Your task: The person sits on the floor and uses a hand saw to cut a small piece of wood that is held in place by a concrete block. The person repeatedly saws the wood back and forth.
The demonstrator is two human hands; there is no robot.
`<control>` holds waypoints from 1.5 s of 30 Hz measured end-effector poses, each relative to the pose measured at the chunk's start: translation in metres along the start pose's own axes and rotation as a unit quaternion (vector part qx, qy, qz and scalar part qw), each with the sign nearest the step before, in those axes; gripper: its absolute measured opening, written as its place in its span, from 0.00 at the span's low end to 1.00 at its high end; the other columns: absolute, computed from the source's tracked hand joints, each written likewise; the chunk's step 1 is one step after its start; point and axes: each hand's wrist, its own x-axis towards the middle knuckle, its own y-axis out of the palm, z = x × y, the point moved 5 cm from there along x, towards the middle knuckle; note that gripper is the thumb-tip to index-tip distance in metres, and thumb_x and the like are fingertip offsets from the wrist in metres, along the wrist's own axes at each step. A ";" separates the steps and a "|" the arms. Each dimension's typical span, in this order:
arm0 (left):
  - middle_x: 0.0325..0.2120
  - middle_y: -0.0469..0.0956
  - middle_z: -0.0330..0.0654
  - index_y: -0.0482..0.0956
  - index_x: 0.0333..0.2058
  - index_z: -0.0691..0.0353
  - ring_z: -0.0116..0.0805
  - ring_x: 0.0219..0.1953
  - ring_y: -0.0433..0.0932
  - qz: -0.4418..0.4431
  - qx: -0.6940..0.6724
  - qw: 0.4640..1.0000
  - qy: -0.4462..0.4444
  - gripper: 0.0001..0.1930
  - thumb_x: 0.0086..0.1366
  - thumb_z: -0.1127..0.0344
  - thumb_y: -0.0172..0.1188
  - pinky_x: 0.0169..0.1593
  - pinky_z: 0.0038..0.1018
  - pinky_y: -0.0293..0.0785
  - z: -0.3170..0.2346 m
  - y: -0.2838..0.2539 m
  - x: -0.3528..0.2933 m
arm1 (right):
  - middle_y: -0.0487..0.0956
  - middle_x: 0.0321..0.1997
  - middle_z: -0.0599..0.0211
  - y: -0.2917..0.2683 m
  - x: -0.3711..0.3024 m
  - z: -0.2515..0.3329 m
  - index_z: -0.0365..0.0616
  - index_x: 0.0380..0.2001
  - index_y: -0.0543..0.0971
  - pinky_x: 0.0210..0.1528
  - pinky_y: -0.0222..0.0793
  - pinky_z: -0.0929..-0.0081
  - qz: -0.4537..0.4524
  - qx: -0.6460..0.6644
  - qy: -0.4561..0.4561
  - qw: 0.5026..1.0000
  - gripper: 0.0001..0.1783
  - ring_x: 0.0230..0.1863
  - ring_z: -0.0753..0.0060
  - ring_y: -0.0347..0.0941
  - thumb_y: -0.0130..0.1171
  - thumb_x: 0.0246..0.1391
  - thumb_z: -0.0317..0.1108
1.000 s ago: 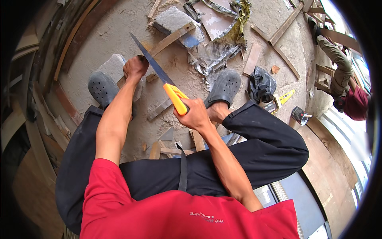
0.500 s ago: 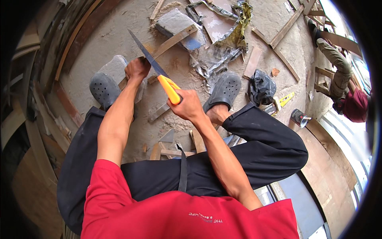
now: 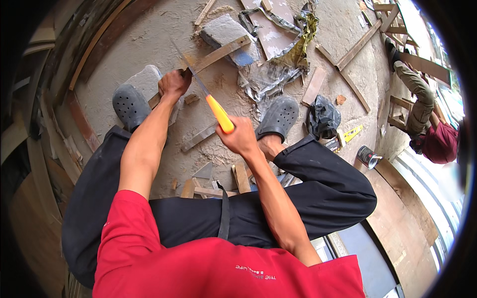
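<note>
My left hand (image 3: 174,84) is closed around a narrow wooden strip (image 3: 221,54). One end of the strip lies over a pale stone block (image 3: 223,31); its other end shows below my fist, by a second stone block (image 3: 144,79). In my right hand (image 3: 241,137) is the orange handle of a handsaw (image 3: 218,113), fingers wrapped round it. The saw's thin dark blade is seen nearly edge-on and crosses the strip just right of my left fist, its tip pointing up and left. Whether the teeth sit in a cut is too small to tell.
Crumpled plastic sheeting (image 3: 266,79), a black plastic bag (image 3: 324,117), a yellow tool (image 3: 353,133) and a tin can (image 3: 367,156) lie to the right. Wood offcuts (image 3: 242,178) are scattered near my legs. Long boards line the left. Another person (image 3: 422,94) works at far right.
The saw has turned from showing its blade's flat side to nearly edge-on, and my right hand sits slightly lower. My left hand keeps its hold on the strip.
</note>
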 end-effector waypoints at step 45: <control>0.24 0.81 0.56 0.85 0.28 0.61 0.51 0.31 0.83 0.009 -0.071 0.997 -0.003 0.32 0.62 0.35 0.48 0.35 0.42 0.77 0.154 -0.050 -0.019 | 0.70 0.15 0.49 0.134 -0.016 0.076 0.34 0.19 0.74 0.23 0.64 0.65 0.048 -0.050 0.034 0.997 0.12 0.15 0.59 0.70 0.60 0.47 0.33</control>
